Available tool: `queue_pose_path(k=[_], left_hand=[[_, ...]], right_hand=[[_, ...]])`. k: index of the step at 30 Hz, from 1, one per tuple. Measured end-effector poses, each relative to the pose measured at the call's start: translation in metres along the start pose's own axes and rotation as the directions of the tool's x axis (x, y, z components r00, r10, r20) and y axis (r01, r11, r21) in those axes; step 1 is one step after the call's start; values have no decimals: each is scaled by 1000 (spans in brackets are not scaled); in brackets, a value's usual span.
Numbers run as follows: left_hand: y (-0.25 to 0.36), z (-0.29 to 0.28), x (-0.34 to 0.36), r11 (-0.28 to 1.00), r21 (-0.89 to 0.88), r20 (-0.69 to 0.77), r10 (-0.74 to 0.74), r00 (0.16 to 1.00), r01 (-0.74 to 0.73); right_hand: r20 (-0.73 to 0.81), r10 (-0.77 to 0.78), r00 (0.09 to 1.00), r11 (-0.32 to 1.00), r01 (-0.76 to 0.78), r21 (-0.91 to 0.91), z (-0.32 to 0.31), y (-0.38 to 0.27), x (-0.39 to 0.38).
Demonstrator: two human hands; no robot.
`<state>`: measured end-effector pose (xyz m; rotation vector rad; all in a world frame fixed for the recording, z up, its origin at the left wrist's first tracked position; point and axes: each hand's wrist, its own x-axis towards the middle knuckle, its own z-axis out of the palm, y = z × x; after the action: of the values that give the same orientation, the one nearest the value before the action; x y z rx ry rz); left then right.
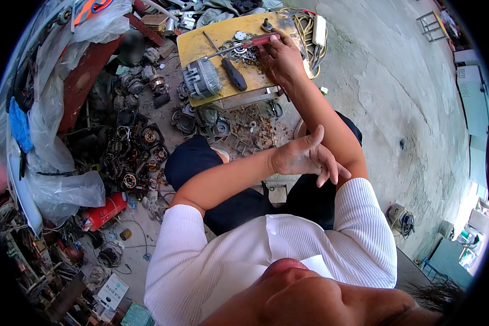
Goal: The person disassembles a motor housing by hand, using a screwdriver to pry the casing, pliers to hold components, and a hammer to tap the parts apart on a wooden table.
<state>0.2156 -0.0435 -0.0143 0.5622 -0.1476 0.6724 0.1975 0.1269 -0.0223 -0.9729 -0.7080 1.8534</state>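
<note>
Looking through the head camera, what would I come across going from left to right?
Blue cloth, red cylinder, grey ribbed housing, black-handled tool, the person's right hand, white oblong block.

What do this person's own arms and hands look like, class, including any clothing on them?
White, ribbed sleeves end near the elbows, leaving the forearms bare. The left hand and right hand wear no gloves, and no watch or bracelet shows.
</note>
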Motion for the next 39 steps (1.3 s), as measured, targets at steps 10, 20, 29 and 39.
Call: queue_pose_path(k=[10,20,29,39], left_hand=[[64,-5,-20,877,-234,-137,398,907,-421],[197,17,-169,285,732,-377,926,19,618],[190,-17,-187,320,679,-534,833,146,661],[190,-23,-190,429,605,-632,771,76,671]], right_hand=[[37,0,999,1000,-1,30,-6,3,9],[32,-53,998,997,51,66,-3,-3,-1],[25,-45,999,988,41,147,-16,10,6],[55,-71,996,982,60,181,-21,13,5]])
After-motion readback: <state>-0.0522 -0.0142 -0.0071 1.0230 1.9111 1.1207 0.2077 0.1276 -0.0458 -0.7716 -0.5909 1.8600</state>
